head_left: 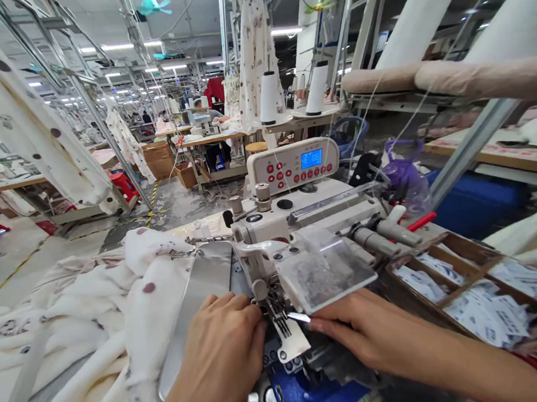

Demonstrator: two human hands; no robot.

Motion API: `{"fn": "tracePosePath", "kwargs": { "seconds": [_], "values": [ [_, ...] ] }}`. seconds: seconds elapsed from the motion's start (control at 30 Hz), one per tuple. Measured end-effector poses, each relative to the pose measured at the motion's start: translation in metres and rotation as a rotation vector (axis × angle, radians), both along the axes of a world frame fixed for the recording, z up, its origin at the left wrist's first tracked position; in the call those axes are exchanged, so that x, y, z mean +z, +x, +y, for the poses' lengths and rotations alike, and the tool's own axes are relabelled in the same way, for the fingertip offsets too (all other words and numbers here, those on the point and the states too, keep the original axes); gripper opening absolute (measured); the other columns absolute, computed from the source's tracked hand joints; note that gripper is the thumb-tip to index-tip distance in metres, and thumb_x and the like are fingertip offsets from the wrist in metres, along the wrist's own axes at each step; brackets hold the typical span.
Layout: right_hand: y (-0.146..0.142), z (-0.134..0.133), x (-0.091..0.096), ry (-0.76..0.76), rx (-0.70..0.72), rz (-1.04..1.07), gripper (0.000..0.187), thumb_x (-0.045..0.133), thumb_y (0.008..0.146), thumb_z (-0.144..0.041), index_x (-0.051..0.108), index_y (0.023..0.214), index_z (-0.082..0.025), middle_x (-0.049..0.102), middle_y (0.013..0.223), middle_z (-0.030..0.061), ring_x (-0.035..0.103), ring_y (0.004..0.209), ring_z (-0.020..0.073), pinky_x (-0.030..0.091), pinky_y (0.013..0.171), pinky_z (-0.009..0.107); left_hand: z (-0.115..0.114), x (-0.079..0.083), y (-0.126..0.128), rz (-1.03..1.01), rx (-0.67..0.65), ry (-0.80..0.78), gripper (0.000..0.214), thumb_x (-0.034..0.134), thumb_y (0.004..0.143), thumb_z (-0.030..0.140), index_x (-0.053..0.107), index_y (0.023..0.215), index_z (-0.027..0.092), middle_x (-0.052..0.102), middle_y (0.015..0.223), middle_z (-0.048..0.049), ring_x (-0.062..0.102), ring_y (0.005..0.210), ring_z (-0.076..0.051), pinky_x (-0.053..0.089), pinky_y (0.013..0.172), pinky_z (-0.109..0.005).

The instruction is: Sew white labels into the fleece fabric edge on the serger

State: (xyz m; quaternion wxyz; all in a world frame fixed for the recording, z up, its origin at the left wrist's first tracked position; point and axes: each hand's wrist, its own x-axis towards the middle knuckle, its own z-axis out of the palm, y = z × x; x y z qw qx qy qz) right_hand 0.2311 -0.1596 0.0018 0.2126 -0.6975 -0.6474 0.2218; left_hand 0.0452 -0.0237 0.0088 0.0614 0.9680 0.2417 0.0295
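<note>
One sewing machine (pixel 299 223) stands on the work table, with one control panel (pixel 293 165) on top showing a single lit blue display. Two hands work at its front. The left hand (pixel 224 346) is curled, fingers pressed together, knuckles against the needle area; whether it pinches anything cannot be told. The right hand (pixel 359 329) lies flat, fingers together and extended toward the left, fingertips touching a small metal tool (pixel 298 317) just beside the presser foot (pixel 276 309). One clear plastic guard (pixel 324 272) sits directly above the right hand's fingertips.

One heap of white spotted cloth (pixel 93 315) lies to the left of the machine, beside one polished metal plate (pixel 202 297) that the left wrist rests on. To the right, one wooden tray (pixel 474 288) with several compartments holds white printed labels (pixel 486 315). Two thread cones (pixel 268 99) stand on a stand behind the machine. One purple plastic bag (pixel 407 177) hangs near the machine's right end.
</note>
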Motion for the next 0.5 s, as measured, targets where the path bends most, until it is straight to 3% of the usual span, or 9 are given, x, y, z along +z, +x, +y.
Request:
{"fn": "tracePosePath", "kwargs": {
  "seconds": [0.1,0.23,0.37,0.5],
  "values": [
    [-0.001,0.001,-0.002,-0.037,-0.033,-0.042,0.031,0.045,0.100,-0.026,0.070,0.083,-0.022,0.074,0.083,0.0022,0.069,0.081,0.0233,0.042,0.070,0.029,-0.001,0.001,-0.001,-0.014,0.023,-0.044,0.027,0.045,0.091,0.018,0.070,0.081,0.021,0.073,0.090,-0.0069,0.068,0.089,-0.028,0.047,0.081,-0.045],
    [0.001,-0.001,-0.005,-0.070,-0.085,0.122,0.028,0.047,0.100,-0.035,0.073,0.097,-0.025,0.076,0.091,-0.0003,0.070,0.087,0.0233,0.047,0.074,0.028,0.000,0.000,-0.002,-0.029,0.031,-0.080,0.029,0.043,0.093,0.019,0.068,0.079,0.020,0.073,0.088,-0.0054,0.067,0.090,-0.027,0.046,0.083,-0.045],
    [0.001,-0.002,-0.012,-0.036,-0.115,0.171,0.026,0.050,0.098,-0.036,0.070,0.091,-0.022,0.073,0.084,-0.0007,0.067,0.080,0.0201,0.045,0.068,0.025,0.000,0.003,-0.001,0.015,0.004,-0.045,0.026,0.048,0.091,0.019,0.070,0.078,0.020,0.073,0.086,-0.0051,0.067,0.089,-0.028,0.046,0.081,-0.044],
    [-0.005,-0.002,-0.009,-0.019,-0.141,0.080,0.029,0.048,0.097,-0.038,0.063,0.078,-0.021,0.057,0.065,-0.0027,0.053,0.064,0.0160,0.036,0.059,0.025,0.001,0.006,0.001,0.022,-0.026,-0.033,0.022,0.054,0.089,0.017,0.071,0.075,0.022,0.073,0.085,-0.0033,0.068,0.089,-0.027,0.046,0.080,-0.042]
  ]
}}
